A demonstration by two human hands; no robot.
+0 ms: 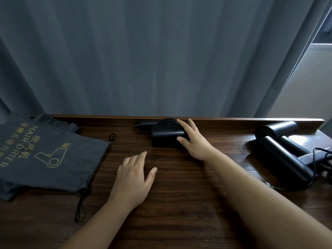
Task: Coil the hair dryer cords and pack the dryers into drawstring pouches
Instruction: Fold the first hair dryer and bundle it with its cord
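The right hand (193, 141) is laid on the right end of a black hair dryer (166, 138) at the far edge of the desk (179, 203). Its grip is closed round the dryer's barrel: the thumb is pressed against the near side and the fingers are curved over the top and far side. A coiled black cord (168, 121) is seen just behind the barrel, against the raised back lip of the desk, and the dryer's folded handle (143, 125) is laid out to the left of the coil.

The left hand (133, 178) is held flat, palm down, on the wood nearer the person, with its fingers relaxed and slightly spread and nothing held in it. It is placed between the gripped dryer and the pouches.

A stack of grey drawstring pouches (43, 155) is laid at the left of the desk, printed in yellow with "HAIR DRIER" and a dryer outline. Black drawstrings (80, 205) are trailed from the stack's right edge.

At the right end of the desk, well apart from the hands, two more black hair dryers (280, 150) are laid side by side, with loose cords (319, 159) tangled around their handles.

A grey curtain (143, 54) is hung behind the desk.
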